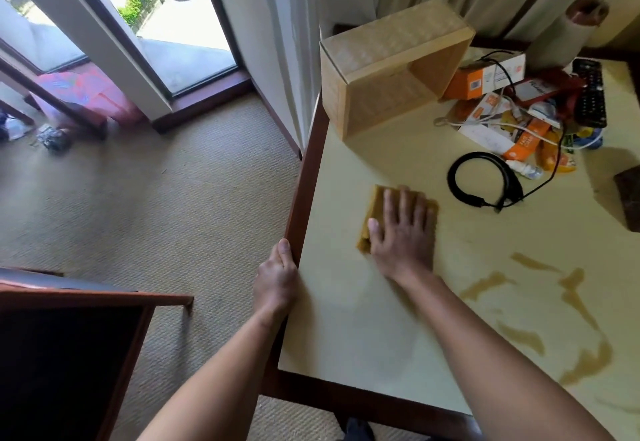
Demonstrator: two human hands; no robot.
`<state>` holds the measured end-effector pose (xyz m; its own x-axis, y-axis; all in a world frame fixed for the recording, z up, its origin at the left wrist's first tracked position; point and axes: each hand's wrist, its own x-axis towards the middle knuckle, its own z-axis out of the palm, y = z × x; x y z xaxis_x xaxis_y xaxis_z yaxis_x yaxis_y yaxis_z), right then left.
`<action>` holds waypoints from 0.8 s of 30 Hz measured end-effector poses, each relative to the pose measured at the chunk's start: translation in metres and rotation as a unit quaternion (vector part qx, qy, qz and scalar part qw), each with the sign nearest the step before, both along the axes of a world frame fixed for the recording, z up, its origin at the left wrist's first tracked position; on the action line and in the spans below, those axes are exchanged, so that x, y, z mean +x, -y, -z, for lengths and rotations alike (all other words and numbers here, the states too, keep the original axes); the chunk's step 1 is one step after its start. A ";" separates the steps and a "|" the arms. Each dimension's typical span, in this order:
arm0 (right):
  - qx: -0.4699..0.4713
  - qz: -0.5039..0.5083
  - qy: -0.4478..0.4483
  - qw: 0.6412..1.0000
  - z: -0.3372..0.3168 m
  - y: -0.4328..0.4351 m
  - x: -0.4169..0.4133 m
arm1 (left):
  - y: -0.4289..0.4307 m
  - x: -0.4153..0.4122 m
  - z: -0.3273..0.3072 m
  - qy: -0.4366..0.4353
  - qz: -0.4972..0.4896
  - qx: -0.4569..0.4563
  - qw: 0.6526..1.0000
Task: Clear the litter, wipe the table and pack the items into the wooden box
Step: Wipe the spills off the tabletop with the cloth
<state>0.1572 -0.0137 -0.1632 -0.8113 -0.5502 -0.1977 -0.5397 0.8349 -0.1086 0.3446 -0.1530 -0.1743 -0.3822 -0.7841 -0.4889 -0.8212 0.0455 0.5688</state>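
Two hands at the wiping step. Right hand [403, 229], fingers straight and spread, presses flat on a folded yellow cloth [374, 202] lying on the cream top of the table [363, 319], near its left rim. Left hand [277, 278] grips that wooden rim, thumb along the top and the other fingers hidden over the side, apparently as a brace. Brown spill streaks [575, 288] lie on the near right part of the top, well apart from the cloth, so the wiping appears unfinished. To do the step well, hold the palm flat so that pressure spreads over the whole cloth, draw overlapping strokes toward the streaks, and refold to a clean face once one side is soiled, lest the stain smear. Wooden box [391, 59] stands on its side at the far left corner, with nothing visible inside. Beside it, a pile of cartons and packets [512, 125], a looped black cable [481, 177] and a remote control [590, 94] await packing. Strokes should stop short of the cable, which a cloth could drag.
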 end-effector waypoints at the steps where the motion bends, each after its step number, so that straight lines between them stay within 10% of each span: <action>1: -0.005 -0.031 0.006 0.999 0.000 0.015 0.012 | 0.001 0.000 0.002 -0.003 -0.002 0.006 1.000; 10: -0.010 -0.305 0.043 0.951 -0.004 -0.092 0.166 | 0.001 0.002 -0.007 -0.063 -0.030 0.022 0.997; 17: 0.010 -0.123 0.031 0.992 0.001 -0.066 0.142 | 0.004 0.004 -0.004 -0.071 -0.023 0.044 0.996; 24: -0.028 -0.227 0.076 0.971 -0.005 -0.039 0.231 | 0.010 0.007 -0.002 -0.123 -0.045 0.142 0.981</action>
